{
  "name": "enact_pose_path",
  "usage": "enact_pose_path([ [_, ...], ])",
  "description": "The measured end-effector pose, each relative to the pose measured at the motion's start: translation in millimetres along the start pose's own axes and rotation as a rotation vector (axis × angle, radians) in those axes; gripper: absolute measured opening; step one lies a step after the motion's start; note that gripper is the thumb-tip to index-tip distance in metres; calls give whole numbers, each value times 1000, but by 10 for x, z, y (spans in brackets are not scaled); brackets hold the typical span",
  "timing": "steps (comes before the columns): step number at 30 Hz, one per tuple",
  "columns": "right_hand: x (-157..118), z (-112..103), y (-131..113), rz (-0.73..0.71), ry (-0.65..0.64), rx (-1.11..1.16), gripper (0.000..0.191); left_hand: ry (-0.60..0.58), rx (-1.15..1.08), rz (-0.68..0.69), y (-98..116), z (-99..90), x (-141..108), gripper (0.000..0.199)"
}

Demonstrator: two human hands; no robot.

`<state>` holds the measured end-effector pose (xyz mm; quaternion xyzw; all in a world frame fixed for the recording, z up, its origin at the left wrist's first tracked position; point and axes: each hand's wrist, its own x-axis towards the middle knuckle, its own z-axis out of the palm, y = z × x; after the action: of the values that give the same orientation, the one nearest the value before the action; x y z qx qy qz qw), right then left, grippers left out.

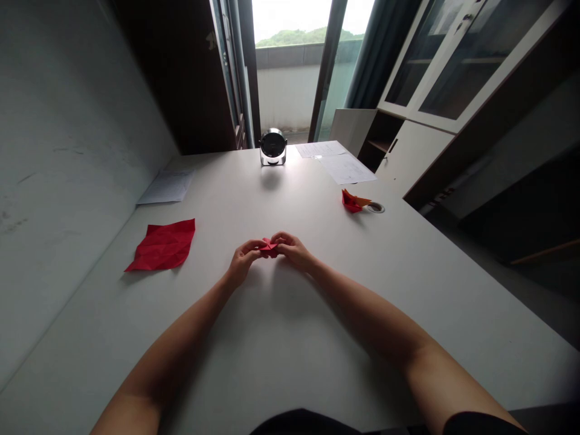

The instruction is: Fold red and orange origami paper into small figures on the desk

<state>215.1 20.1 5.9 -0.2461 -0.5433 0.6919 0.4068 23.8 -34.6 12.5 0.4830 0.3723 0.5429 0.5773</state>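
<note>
Near the middle of the white table [281, 326], a small folded piece of red paper [269, 245] is held between both hands. My left hand [244, 258] pinches its left side, thumb and fingers closed on it. On its right side, my right hand [292, 249] grips it with thumb and fingertips. The fingers cover parts of the folded paper. A larger creased red sheet [164, 245] lies spread to the left of my left hand.
A round black and silver device [273, 147] stands at the far edge. Papers [347, 168] lie at the back right, others [167, 186] at the back left. A red and orange folded paper piece [353, 202] sits beside a roll of tape [376, 207].
</note>
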Motion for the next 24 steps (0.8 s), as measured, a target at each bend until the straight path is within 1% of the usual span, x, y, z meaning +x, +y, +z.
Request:
enact_pose_path([
  [2, -1, 2, -4, 10, 1, 19, 22, -5, 7, 11, 13, 17, -9, 23],
  [5, -3, 5, -7, 31, -7, 23, 24, 30, 68, 29, 21, 39, -14, 26],
  [10, 3, 12, 23, -9, 0, -79, 33, 95, 91, 44, 0, 5, 16, 48],
  [12, 14, 16, 52, -37, -3, -124, 36, 123, 103, 60, -10, -21, 30, 52],
  [15, 33, 24, 101, -68, -24, -167, 43, 162, 150, 95, -16, -38, 35, 46],
  [18, 40, 39, 137, -65, -50, -226, 50, 195, 237, 137, -9, -16, 14, 37],
  [20, 33, 54, 144, -46, -64, -298, 46, 221, 313, 170, 1, 10, -9, 32],
  [24, 10, 82, 124, -23, -49, -472, 30, 256, 439, 227, 16, 45, -46, 25],
])
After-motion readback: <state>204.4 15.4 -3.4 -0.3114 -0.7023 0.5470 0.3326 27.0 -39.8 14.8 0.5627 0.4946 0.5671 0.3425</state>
